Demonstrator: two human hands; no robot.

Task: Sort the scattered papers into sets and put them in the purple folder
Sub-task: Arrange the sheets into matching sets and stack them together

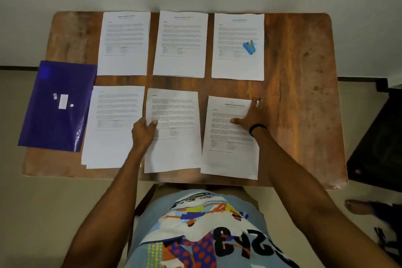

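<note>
Several white printed paper stacks lie in two rows on the wooden table (300, 54). The back row holds a left stack (124, 43), a middle stack (180, 43) and a right stack (235, 35). In the front row, my left hand (144, 130) pinches the left edge of the middle stack (174, 148), thumb on top. My right hand (253, 115) rests flat with spread fingers on the right stack (228, 159). A front left stack (113, 128) lies beside the purple folder (58, 104), which sits shut at the table's left edge.
A small blue stapler (249, 47) lies on the back right stack. The table's right third is bare wood. A dark object (378, 137) stands on the floor to the right, and a person's foot (359, 206) shows near it.
</note>
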